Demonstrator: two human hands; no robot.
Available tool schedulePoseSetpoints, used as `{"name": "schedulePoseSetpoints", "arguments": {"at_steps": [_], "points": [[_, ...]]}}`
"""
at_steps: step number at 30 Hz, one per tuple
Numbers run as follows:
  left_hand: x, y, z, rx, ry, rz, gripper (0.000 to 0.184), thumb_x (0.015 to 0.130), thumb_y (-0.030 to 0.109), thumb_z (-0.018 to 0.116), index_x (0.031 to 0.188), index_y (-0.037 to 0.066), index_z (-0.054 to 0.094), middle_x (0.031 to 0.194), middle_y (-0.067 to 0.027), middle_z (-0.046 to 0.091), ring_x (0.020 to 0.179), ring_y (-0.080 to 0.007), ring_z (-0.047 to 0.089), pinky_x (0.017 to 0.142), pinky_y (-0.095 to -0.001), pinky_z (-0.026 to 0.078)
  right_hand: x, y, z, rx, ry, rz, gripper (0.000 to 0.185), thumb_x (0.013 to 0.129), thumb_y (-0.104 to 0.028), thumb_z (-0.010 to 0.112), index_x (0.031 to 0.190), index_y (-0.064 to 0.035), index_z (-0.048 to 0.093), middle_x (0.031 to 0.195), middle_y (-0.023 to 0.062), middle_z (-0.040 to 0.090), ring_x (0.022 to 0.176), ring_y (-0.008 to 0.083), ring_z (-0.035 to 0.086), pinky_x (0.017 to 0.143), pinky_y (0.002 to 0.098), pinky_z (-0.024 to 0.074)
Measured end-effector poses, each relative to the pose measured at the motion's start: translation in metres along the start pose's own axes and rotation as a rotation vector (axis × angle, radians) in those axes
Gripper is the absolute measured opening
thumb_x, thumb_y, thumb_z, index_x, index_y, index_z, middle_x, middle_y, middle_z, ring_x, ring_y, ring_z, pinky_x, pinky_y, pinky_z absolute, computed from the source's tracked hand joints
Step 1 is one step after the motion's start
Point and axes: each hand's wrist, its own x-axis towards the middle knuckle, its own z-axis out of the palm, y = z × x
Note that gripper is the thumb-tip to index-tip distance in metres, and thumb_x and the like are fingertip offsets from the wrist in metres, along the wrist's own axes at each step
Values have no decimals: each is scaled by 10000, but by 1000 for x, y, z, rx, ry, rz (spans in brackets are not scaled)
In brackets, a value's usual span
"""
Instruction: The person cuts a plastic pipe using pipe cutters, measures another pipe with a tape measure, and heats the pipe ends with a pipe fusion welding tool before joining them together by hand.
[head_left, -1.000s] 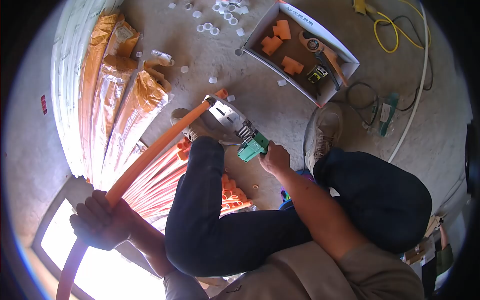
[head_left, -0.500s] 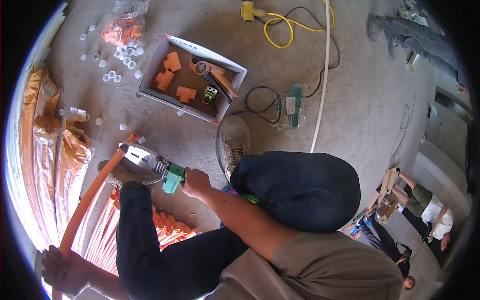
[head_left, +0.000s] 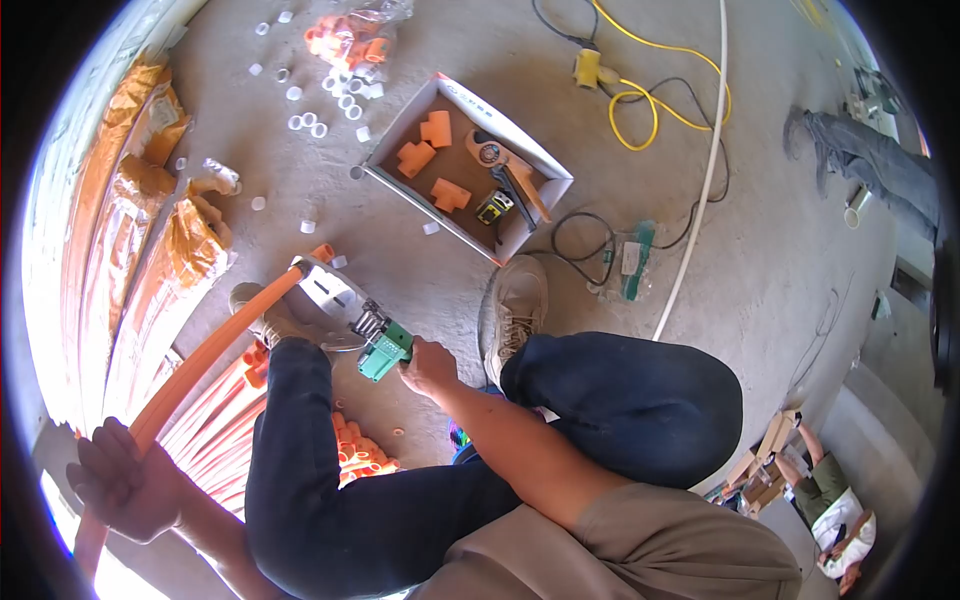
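Note:
My left hand (head_left: 130,485) is wrapped around a long orange plastic pipe (head_left: 215,350), low at the left. The pipe slants up to the metal heating plate (head_left: 330,294) of a pipe fusion welder, meeting it near its far end. My right hand (head_left: 432,368) is closed on the welder's green handle (head_left: 385,352), fingers partly hidden. A short orange fitting (head_left: 323,253) sits on the opposite side of the plate, in line with the pipe. The plate is beside my left shoe (head_left: 285,325), above the floor.
A cardboard box (head_left: 400,195) holds orange tee fittings (head_left: 451,195), a pipe cutter (head_left: 510,170) and a small yellow-black tool. White caps (head_left: 308,227) lie scattered. Wrapped pipe bundles (head_left: 140,210) stand left. A yellow cable (head_left: 655,110) and white pipe (head_left: 690,260) cross the floor. Other people (head_left: 850,530) are at right.
The view has shifted, so the floor things appear farther right and lower. My hands still hold the pipe and the welder, and the pipe still meets the plate.

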Motion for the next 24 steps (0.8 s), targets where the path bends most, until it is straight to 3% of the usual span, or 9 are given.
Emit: {"name": "schedulePoseSetpoints", "arguments": {"at_steps": [5,8,11,13,15,17,18,19,24], "points": [[5,-3,-30,-28,-108,8,394,981,178,476,639,182,280,587,20,226,510,-93,210,544,-283,237,3,-2,-4,8,-64,26,465,844,-421,647,1084,-23,634,963,241,707,918,419,690,820,500,552],[8,-3,-36,-310,-323,-97,371,985,94,496,645,158,364,580,15,268,508,-96,246,556,-303,252,2,-14,-41,-30,-262,81,564,811,-436,650,1181,-13,600,1131,256,673,1084,389,656,931,459,521],[11,-8,-43,-338,-398,-86,337,997,97,446,672,148,372,598,10,320,535,-95,282,559,-299,263,6,-47,-93,-108,-63,60,506,785,-317,648,1175,3,612,1159,239,670,1103,383,647,940,464,512],[9,-12,-40,-202,-381,-12,362,1024,164,455,684,170,331,593,38,288,499,-62,243,516,-265,249,20,-77,-123,128,349,-240,431,788,-265,693,1124,-2,633,1020,184,687,939,338,678,849,422,531],[2,-11,-32,-188,-280,4,346,1018,168,467,704,166,322,594,37,294,499,-64,253,498,-264,244,-8,-141,-205,861,222,-601,403,847,-213,683,1164,28,622,915,45,654,777,170,590,747,294,479],[0,-11,-31,-156,-269,32,344,1015,157,463,700,160,326,588,36,300,492,-69,257,489,-264,248,-73,-195,-274,1487,-208,-1101,505,896,-184,608,1347,20,503,1266,120,606,1120,183,577,959,326,443],[2,-10,-31,-186,-293,13,346,1010,144,467,693,153,328,578,34,303,484,-74,255,480,-263,249,-91,-209,-302,1393,-321,-1341,766,865,-306,621,1496,3,317,1474,187,428,1354,336,425,1108,473,359],[4,-9,-30,-166,-315,22,354,1010,137,464,685,148,323,570,32,301,478,-77,253,470,-265,243,-117,-226,-317,1509,-378,-1428,673,828,-216,694,1418,-10,444,1404,202,497,1283,365,493,1061,478,396],[5,-7,-27,-169,-337,17,340,1017,131,458,699,141,339,572,32,305,482,-73,263,462,-265,240,-144,-231,-329,965,-368,-1602,665,824,-208,700,1409,-12,454,1393,200,505,1274,360,501,1056,475,400]]}}
